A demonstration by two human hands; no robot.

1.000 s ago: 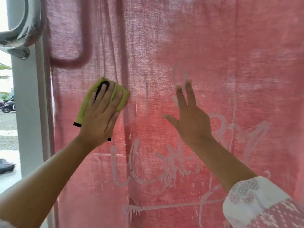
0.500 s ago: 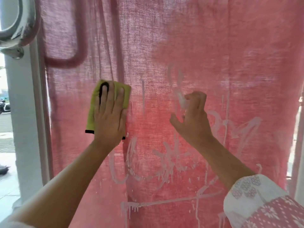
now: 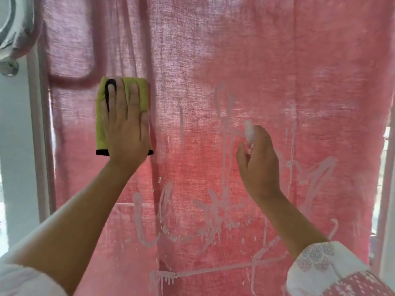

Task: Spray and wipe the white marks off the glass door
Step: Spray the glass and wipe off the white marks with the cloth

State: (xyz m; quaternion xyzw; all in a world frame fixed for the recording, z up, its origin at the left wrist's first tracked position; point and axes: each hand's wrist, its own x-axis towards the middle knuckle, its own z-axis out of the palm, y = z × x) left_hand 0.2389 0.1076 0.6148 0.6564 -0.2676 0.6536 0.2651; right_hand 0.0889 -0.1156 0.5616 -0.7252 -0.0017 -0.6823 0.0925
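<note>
The glass door (image 3: pixel 277 60) fills the view, with a pink curtain behind it. White marks (image 3: pixel 210 212) with drips run across its lower half, from left of centre to the right edge. My left hand (image 3: pixel 126 129) presses a yellow-green cloth (image 3: pixel 100 127) with a black hem flat against the glass at upper left, fingers straight. My right hand (image 3: pixel 258 165) is curled near the middle of the glass, gripping a small pale translucent bottle (image 3: pixel 249 132) whose top pokes out above the fingers, close to the marks.
A curved metal door handle (image 3: pixel 15 28) sits at the top left corner. The pale door frame (image 3: pixel 37 146) runs down the left side, with daylight outside beyond it. A bright strip shows past the curtain's right edge (image 3: pixel 386 167).
My right hand went from flat with straight fingers to curled around the small bottle and dropped slightly. My left hand turned the cloth more upright on the glass.
</note>
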